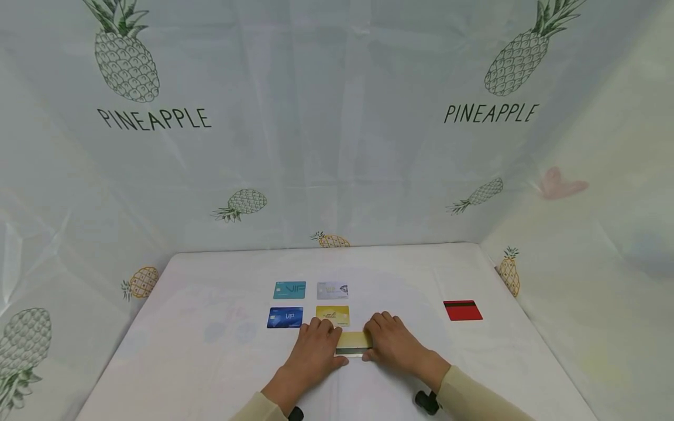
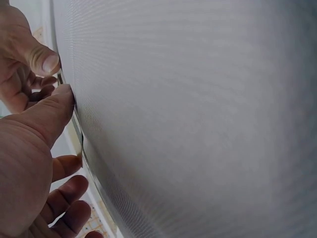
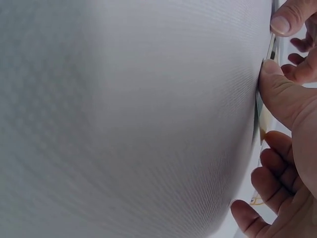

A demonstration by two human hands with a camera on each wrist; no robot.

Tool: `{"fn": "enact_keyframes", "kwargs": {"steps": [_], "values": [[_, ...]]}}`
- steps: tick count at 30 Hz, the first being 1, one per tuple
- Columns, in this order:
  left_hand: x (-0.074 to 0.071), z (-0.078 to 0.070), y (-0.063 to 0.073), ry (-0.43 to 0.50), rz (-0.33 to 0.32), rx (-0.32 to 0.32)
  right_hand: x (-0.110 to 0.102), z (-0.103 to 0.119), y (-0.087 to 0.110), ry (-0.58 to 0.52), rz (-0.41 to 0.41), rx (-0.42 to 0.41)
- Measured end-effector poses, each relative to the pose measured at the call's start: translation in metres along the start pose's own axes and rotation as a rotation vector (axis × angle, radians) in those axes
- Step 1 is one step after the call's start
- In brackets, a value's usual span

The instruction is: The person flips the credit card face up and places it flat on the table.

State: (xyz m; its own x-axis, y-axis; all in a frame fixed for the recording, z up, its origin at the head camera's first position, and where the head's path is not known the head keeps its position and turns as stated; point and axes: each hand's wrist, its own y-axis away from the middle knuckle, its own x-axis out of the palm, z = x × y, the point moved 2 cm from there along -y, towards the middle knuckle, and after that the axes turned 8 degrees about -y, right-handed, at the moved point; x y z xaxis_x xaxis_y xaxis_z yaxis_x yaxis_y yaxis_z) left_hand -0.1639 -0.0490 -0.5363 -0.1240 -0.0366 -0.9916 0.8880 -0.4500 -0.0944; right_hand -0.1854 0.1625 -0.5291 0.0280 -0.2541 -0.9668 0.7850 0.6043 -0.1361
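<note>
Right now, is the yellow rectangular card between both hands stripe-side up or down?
Up: the yellow rectangular card shows its dark stripe.

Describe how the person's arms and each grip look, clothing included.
The left grip and right grip are bare hands, ungloved, with short thumbnails. Plain pale-beige sleeves reach nearly to the wrists. A small, rounded black fitting shows near each wrist. No cables or printed markings are visible.
</note>
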Motion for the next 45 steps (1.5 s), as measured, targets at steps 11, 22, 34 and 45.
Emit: {"fn": "enact_keyframes", "kwargs": {"steps": [11,22,34,45], "values": [[0.0,-0.001,-0.001,0.009,-0.005,-0.008,0.0,0.001,0.003,0.016,-0.022,-0.03],[0.0,0.0,-0.001,0.005,-0.018,-0.01,0.001,-0.002,0.001,-0.002,0.025,-0.001],[-0.002,0.002,-0.002,0.028,-0.018,-0.005,0.001,-0.001,0.003,0.01,-0.061,-0.081],[-0.009,0.003,-0.005,0.052,0.001,-0.002,0.0,-0.002,0.004,0.069,-0.079,-0.124]]}}
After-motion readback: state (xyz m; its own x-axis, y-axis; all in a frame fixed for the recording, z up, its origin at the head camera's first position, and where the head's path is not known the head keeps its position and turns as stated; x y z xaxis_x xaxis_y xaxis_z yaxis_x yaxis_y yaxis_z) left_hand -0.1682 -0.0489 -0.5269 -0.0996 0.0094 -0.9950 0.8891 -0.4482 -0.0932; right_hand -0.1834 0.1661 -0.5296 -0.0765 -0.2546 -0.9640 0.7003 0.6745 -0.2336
